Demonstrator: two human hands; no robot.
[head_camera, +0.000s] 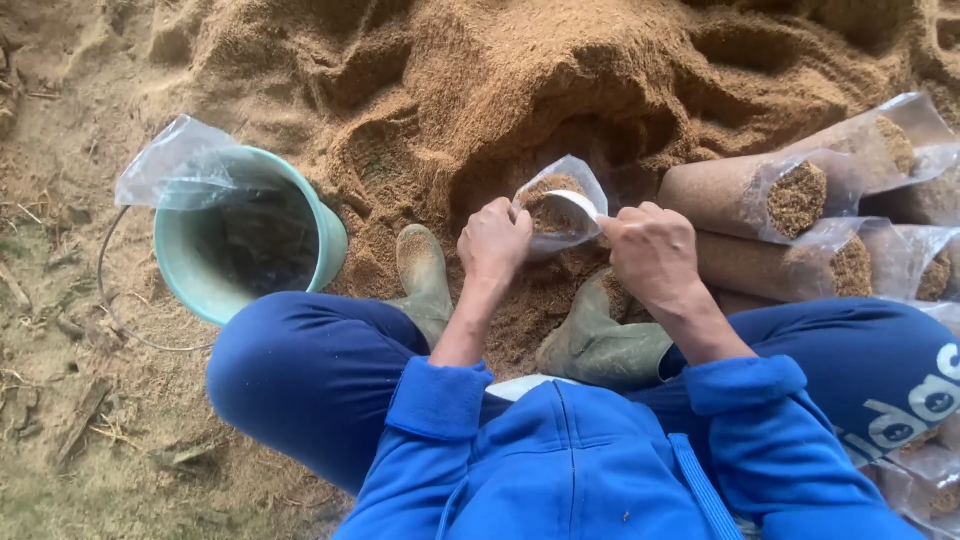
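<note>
the left hand (493, 240) is clamped on the mouth of a small clear plastic bag (560, 205) part-filled with brown sawdust, just in front of the big sawdust heap (480, 80). the right hand (652, 250) grips a white scoop (578, 205) at the opening. best to keep the mouth wide and tip slowly. right of the heap lie at least four filled bags (770, 200); left of it stands one green bucket (240, 245); two boots (590, 340).

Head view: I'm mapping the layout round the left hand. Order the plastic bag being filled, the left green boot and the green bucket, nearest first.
1. Plastic bag: held at the left hand, just right of it.
2. Left green boot: close by, just left and below.
3. Green bucket: farthest, off to the left on the ground.
</note>
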